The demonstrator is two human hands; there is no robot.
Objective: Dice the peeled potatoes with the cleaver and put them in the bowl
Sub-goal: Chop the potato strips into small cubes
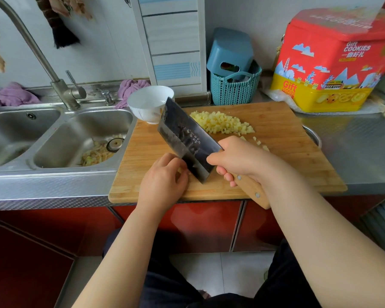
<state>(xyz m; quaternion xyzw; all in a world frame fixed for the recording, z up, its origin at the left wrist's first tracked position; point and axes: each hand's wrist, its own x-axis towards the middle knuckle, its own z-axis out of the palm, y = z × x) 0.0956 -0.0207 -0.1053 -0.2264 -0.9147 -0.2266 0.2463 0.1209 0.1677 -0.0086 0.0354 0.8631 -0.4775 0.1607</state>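
My right hand (233, 158) grips the wooden handle of a dark cleaver (182, 136), whose blade slants across the wooden cutting board (287, 152). My left hand (165, 176) curls its fingers over a small piece of potato (180, 170) right beside the blade's heel; most of that piece is hidden. A heap of diced potato (220, 122) lies behind the blade, with a few loose cubes (257, 141) nearby. An empty white bowl (148, 102) stands at the board's far left corner.
A double steel sink (60, 138) with peelings and a tall tap (65, 92) lies to the left. A teal basket (233, 87), a red and yellow cookie tin (329, 63) and a pot rim (313, 136) flank the board's back and right.
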